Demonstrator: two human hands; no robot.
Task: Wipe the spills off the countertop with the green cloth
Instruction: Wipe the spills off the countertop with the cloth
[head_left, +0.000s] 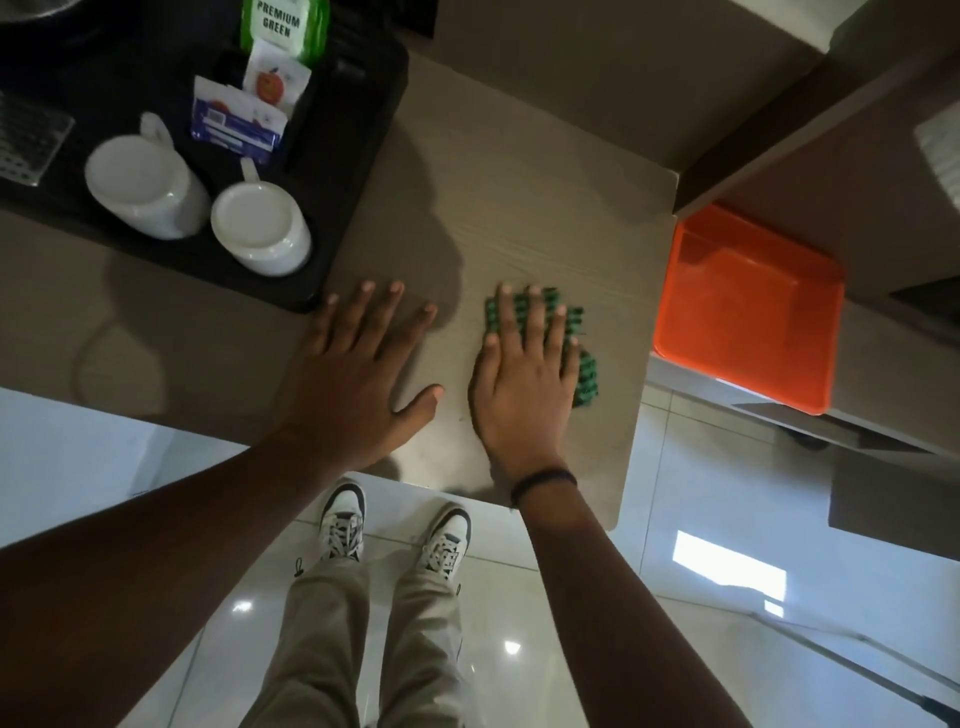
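1. Right hand lies flat, fingers spread and palm down, pressing the green cloth against the countertop; it pins the cloth, it does not clutch it.
2. The cloth is a nubby, waffle-textured weave, bunched under the fingers, peeking out past the fingertips and along the little-finger side, near the counter's right front corner.
3. Left hand is open too, palm flat on the bare counter just beside the right hand, fingers fanned, holding nothing.
4. The countertop is a smooth, matte beige surface with faint wood-like grain and rounded edges; a pale ring-shaped mark shows to the left of the left hand.
5. A thin dark band circles the right wrist.
6. At the back left sits a black rectangular tray, its corner near the left fingertips.
7. On the tray: two white glossy mugs, upside down, handles pointing away, plus paper sachets standing upright and a green packet labelled "PREMIUM GREEN".
8. Off the counter's right edge, a bright orange plastic bin, square with rounded corners.
9. Below, shiny white floor tiles, laced sneakers and khaki trousers.
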